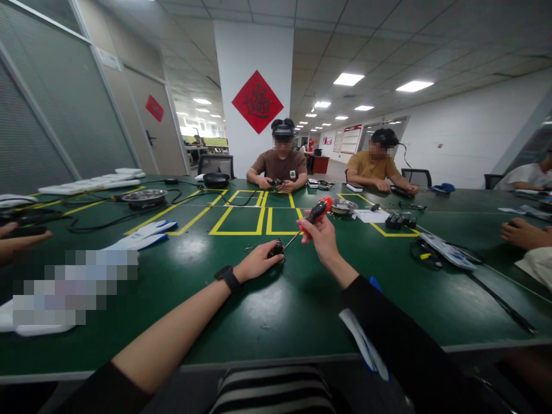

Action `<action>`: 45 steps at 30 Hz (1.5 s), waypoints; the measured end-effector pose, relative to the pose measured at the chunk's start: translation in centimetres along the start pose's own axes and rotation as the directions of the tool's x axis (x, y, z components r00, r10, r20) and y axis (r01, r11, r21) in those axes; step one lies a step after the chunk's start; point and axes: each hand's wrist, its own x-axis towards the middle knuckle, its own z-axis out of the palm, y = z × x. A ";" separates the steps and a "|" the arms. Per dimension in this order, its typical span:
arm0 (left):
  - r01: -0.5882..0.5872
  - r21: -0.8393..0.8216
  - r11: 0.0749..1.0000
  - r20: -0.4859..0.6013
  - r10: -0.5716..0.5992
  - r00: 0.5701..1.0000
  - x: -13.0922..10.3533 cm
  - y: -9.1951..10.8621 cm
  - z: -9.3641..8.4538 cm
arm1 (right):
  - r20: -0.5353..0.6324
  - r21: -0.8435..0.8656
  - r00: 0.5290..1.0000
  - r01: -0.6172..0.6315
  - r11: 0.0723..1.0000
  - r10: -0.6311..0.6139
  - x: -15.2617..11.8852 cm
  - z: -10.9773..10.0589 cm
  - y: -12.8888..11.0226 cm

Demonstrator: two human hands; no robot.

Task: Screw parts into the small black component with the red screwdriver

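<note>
holding a small black part (pixel 276 248) down on the green tabletop (pixel 267 316), the left hand (pixel 259 261) pinches it with a narrow grip between thumb and fingers, a dark watch on the wrist. just beyond and a little right, the right hand (pixel 321 233) is wrapped around the red-and-black handle of a screwdriver (pixel 313 215), whose thin shaft slants down to the left so the tip meets the part. the part looks light, hard and small enough to skid or spin on the smooth surface, so it is best gripped by its sides and pressed down. the screwdriver is stiff, and its ribbed handle is the place to hold. a few tiny loose bits lie just beside the part, too small to identify. to the left sit white-and-blue gloves (pixel 144 233), with yellow tape lines (pixel 241 221) farther out. at the far edge two other people (pixel 280 167) work with their own hands near a metal bowl (pixel 144 198) and cables.
</note>
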 end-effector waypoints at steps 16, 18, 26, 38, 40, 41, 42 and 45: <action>0.021 -0.055 0.998 0.002 -0.021 1.000 0.1 -0.6 0.3 | -0.018 -0.027 0.998 0.057 0.998 -0.058 -0.8 1.0 -1.0; 0.027 -0.063 0.998 0.003 -0.027 1.000 0.1 -0.6 0.3 | -0.029 -0.029 0.997 0.064 0.998 -0.065 -0.7 1.0 -0.9; 0.034 -0.080 0.996 0.021 -0.032 0.999 0.1 -0.6 0.2 | -0.059 -0.045 0.994 0.085 0.995 -0.087 -0.7 1.0 -0.6; 0.014 -0.042 0.999 0.015 -0.013 1.000 0.2 -0.6 0.2 | -0.127 -0.087 0.991 0.037 0.996 -0.048 -0.2 0.7 0.1; 0.010 -0.038 0.999 0.013 -0.010 1.000 0.1 -0.5 0.1 | -0.150 -0.113 0.987 0.043 0.993 -0.060 -0.2 0.6 0.1; 0.008 -0.038 0.999 0.013 -0.007 1.000 0.1 -0.4 0.1 | -0.166 -0.130 0.983 0.055 0.990 -0.077 -0.3 0.6 0.1; 0.005 -0.042 0.999 0.014 -0.005 1.000 0.1 -0.4 0.1 | -0.179 -0.150 0.979 0.073 0.986 -0.100 -0.3 0.6 0.1; 0.001 -0.060 0.998 0.015 0.000 1.000 0.1 -0.3 0.0 | -0.151 -0.212 0.974 0.134 0.968 -0.168 -0.3 0.7 0.1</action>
